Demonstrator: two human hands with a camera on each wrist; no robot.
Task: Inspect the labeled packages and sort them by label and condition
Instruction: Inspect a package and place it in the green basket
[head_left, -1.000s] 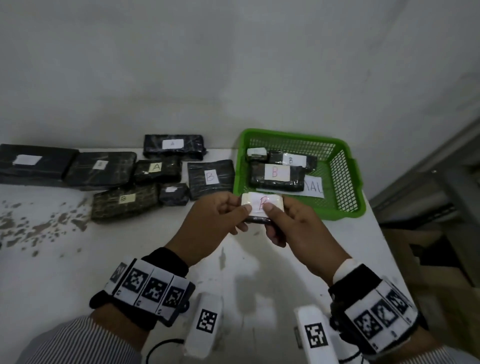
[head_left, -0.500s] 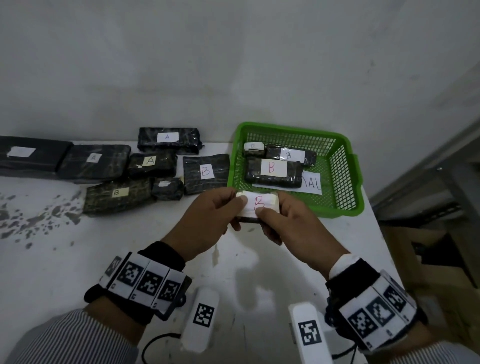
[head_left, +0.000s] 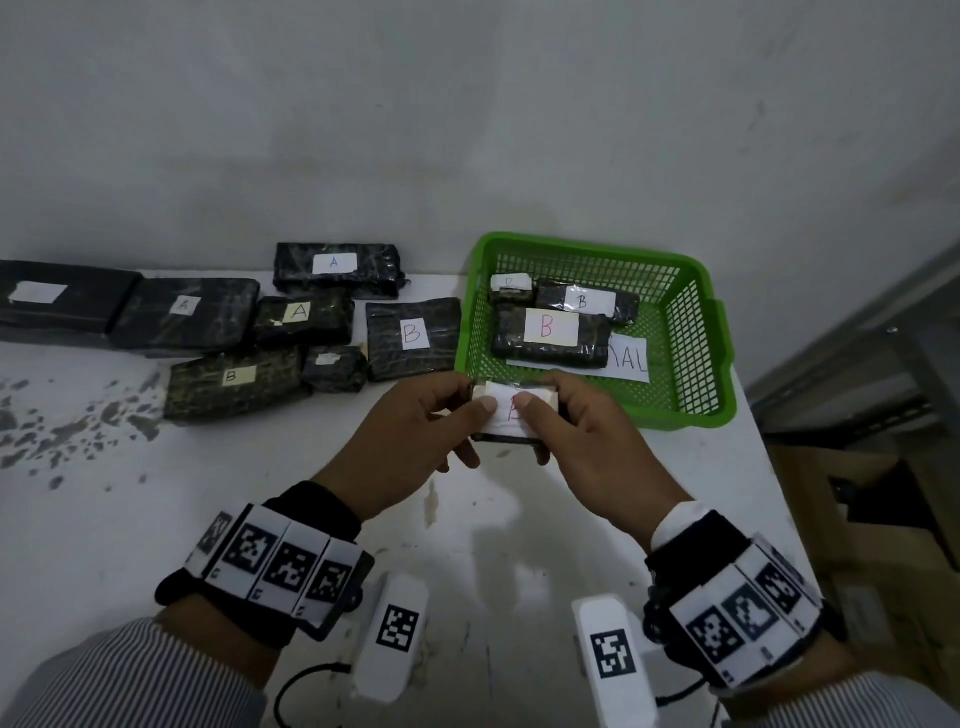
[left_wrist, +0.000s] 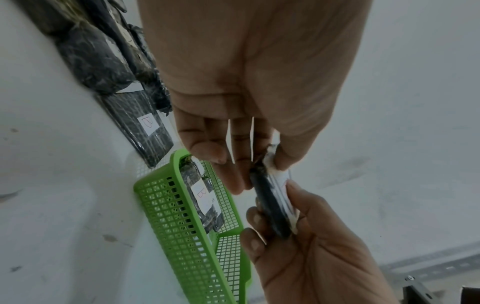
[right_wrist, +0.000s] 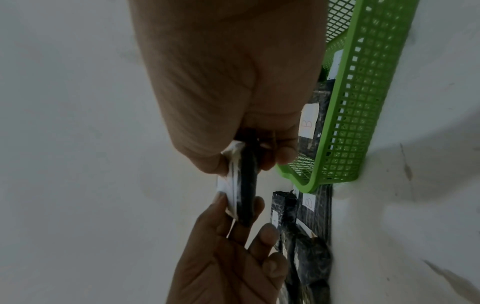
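Small package, red B label: pinched at either end by left hand and right hand, above bench, near green basket front rim. Wrap possibly torn at one end. Risk: label peeling under thumbs; misfiling.

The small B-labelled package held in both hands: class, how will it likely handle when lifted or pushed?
The small package probably stays stiff: pinched at its ends by the left hand and right hand, it shows no sag. Flat, so unlikely to roll. Its glossy wrap may be slippery.
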